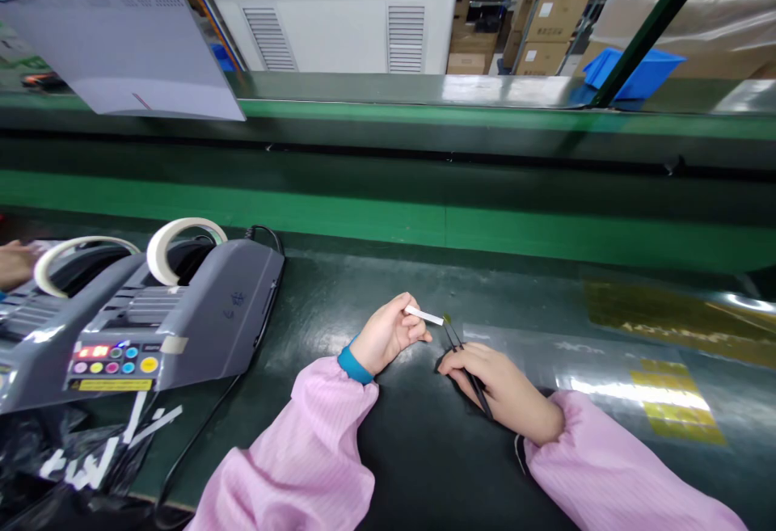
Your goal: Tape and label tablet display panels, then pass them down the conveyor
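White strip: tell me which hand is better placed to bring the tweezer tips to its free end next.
Right, I'd judge: the right hand holds the black tweezers, tips close to that end. The left hand holds the white strip itself.

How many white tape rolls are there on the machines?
2. One white tape roll sits on the right tape dispenser; the second roll is on the left tape dispenser, at the picture's left edge. Others could be hidden behind.
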Motion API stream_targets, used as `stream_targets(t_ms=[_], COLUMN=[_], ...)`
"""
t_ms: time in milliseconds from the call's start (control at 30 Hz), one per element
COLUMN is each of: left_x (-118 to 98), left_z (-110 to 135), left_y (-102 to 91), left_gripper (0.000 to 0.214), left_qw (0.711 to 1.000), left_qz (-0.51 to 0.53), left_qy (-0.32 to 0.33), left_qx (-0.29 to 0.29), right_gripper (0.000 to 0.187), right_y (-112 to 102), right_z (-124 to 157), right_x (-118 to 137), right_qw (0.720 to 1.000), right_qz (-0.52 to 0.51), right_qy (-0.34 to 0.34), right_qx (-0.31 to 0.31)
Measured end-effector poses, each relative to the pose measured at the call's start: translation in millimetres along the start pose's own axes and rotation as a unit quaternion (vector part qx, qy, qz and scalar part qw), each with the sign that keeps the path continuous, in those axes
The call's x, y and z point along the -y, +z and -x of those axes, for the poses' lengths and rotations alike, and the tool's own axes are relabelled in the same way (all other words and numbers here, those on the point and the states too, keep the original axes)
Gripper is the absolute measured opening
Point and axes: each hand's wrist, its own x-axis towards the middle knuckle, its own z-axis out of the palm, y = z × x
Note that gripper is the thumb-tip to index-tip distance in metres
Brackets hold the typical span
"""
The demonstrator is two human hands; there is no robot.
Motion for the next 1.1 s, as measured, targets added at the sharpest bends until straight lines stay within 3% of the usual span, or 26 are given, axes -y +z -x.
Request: stream_targets(t_ms=[1100], left_x=[-1.6], left_z=[0.8], left_y=[-1.1], left_gripper=[0.043], left_qw=[1.0], left_qz=[-0.001], left_qy=[-0.015], left_qx=[0.006], right_gripper=[0.019], right_y=[-2.2], right_z=[0.1], right_x=[-0.2], right_qw=[1.0], right_qz=[0.011], right_qy=[0.001], right_qx=[0.011])
